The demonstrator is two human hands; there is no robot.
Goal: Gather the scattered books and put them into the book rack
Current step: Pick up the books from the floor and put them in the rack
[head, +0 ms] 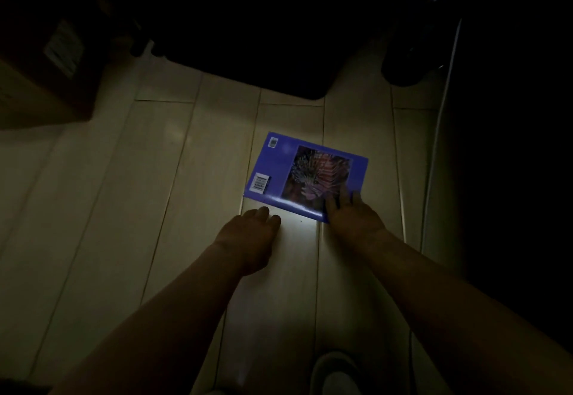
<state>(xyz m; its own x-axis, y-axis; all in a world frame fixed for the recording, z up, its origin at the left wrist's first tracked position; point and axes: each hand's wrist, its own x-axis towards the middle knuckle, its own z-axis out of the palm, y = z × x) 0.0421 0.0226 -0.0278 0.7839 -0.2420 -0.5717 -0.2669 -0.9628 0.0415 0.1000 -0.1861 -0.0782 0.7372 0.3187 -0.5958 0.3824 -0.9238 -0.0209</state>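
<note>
The right hand (350, 217) is laid palm down on the near right corner of the book (279, 171). Its fingers (342, 200) are spread flat on the cover and nothing is clasped. Whether the thumb is tucked under the edge cannot be told in the dim light. The left hand (248, 233) is held at 9 o'clock from the right hand, apart from it. Its fingers are loosely curled and nothing is held in it. Its fingertips are seen just short of the book's near edge, and contact with that edge cannot be made out.

The book is found at 12 o'clock from the hands, lying flat on the floor (155, 177) and turned slightly askew to the planks. Its cover is blue. A printed picture (319, 174) is set toward its right half, a barcode sticker (260, 182) is stuck near its lower left corner, and a small label (273, 142) is placed at its upper left corner.

The floor is made of pale planks, lit brightest between the two hands. At 12 o'clock beyond the book a large dark shape (248, 53) is seen, too dark to identify. At 10 o'clock a cardboard box (46, 84) is stood on the floor. At 2 o'clock a pale cable (446, 84) is run along the floor. At 6 o'clock, between the forearms, a light slipper (338, 376) is partly shown.
</note>
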